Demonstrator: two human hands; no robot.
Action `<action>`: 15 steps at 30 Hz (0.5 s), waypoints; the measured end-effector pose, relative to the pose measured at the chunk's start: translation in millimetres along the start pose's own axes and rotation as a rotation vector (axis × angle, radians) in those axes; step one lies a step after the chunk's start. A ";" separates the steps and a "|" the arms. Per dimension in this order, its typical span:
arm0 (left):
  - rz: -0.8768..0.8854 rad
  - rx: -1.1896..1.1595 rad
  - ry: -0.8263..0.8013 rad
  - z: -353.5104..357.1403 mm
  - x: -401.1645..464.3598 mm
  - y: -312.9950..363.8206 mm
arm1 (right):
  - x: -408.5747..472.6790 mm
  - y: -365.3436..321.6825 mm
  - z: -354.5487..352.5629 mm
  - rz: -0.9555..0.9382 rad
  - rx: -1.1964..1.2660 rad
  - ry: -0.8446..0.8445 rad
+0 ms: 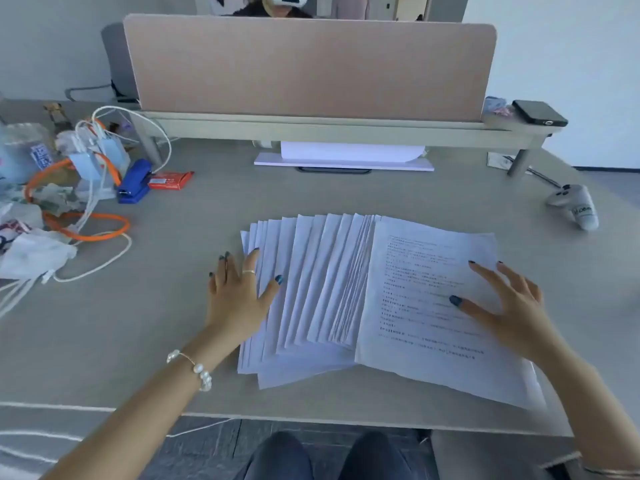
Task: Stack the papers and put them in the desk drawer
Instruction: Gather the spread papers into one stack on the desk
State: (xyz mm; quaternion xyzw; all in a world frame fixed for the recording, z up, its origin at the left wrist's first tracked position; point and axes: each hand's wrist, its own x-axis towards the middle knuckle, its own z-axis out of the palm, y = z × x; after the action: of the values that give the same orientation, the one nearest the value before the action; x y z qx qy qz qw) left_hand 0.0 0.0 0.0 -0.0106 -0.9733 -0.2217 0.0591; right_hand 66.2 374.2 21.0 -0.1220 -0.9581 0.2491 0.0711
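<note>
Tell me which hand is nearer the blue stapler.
Left. The left hand lies at the left edge of the fanned papers, below and right of the stapler. The right hand rests on the printed sheet, far across the desk.

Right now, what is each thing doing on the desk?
papers: fanned out, not stacked
printed top sheet: face up, on the right
left hand: flat, on the fan's left edge
right hand: spread open on the printed sheet
blue stapler: lying closed
phone: on the shelf
</note>
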 end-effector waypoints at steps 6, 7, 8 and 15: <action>-0.001 -0.054 -0.033 8.1 4.8 4.0 | 7.3 -3.9 7.5 0.111 -0.004 -0.025; 0.022 -0.082 -0.026 8.8 6.9 6.5 | 11.1 -7.6 9.8 0.103 -0.019 -0.033; 0.045 -0.072 -0.016 8.1 8.2 11.4 | 15.0 -12.4 11.5 0.093 -0.037 -0.044; 0.183 -0.242 -0.082 17.6 12.8 52.6 | 34.1 -58.4 38.3 -0.016 -0.012 -0.106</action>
State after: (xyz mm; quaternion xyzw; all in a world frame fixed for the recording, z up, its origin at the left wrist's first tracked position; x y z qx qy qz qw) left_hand -12.2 55.0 8.4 -0.1152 -0.9360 -0.3304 0.0374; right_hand 14.4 316.3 19.2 -0.1014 -0.9629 0.2490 0.0215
